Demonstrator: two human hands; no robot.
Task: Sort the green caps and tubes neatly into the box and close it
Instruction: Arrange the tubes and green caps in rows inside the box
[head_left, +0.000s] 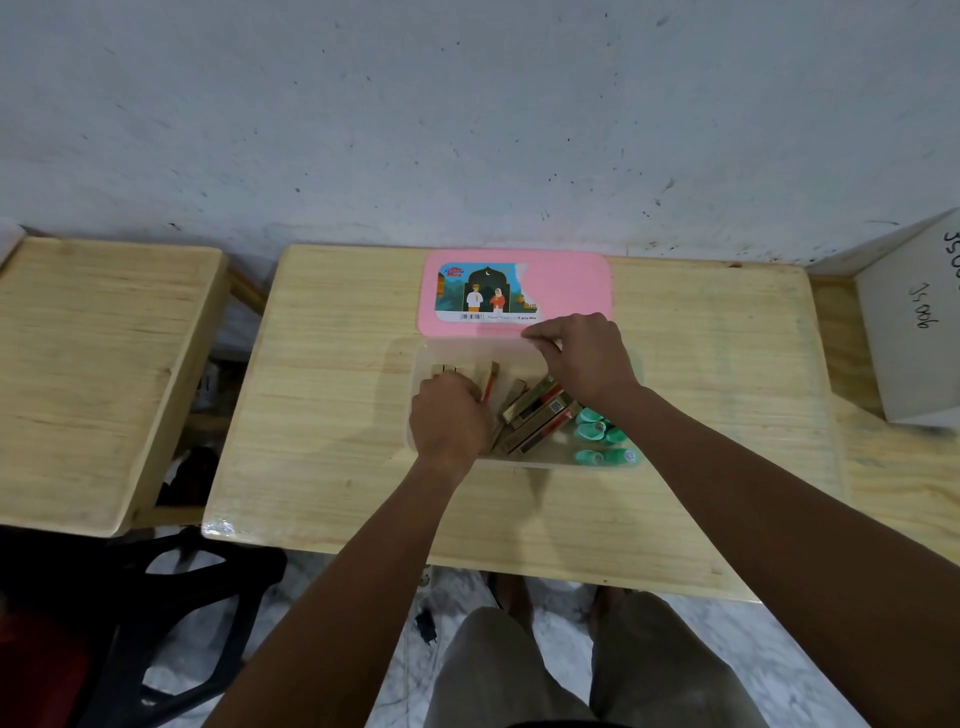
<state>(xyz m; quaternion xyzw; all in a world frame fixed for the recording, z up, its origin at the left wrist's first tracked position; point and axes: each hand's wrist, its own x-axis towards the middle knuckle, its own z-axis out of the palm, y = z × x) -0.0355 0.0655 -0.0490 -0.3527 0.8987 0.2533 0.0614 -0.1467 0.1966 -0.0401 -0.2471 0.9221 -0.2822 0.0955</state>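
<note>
A clear plastic box (524, 464) stands open on the middle wooden table (332, 415). Its pink lid (566, 291), with a picture sticker, lies flat just behind it. Inside, several gold-and-red tube packs (535, 415) lean at angles, some upright at the left. Several green caps (597, 431) cluster in the box's right part. My left hand (451, 421) is inside the box's left end, fingers closed on the upright gold packs. My right hand (582, 358) hovers over the box's back edge, fingers curled near the lid; whether it holds anything is hidden.
A second wooden table (93, 374) stands to the left, with a gap between. A white cardboard box (914, 332) sits at the right. A black chair (171, 613) is at lower left. My legs (571, 670) are below the table's front edge. A wall runs behind.
</note>
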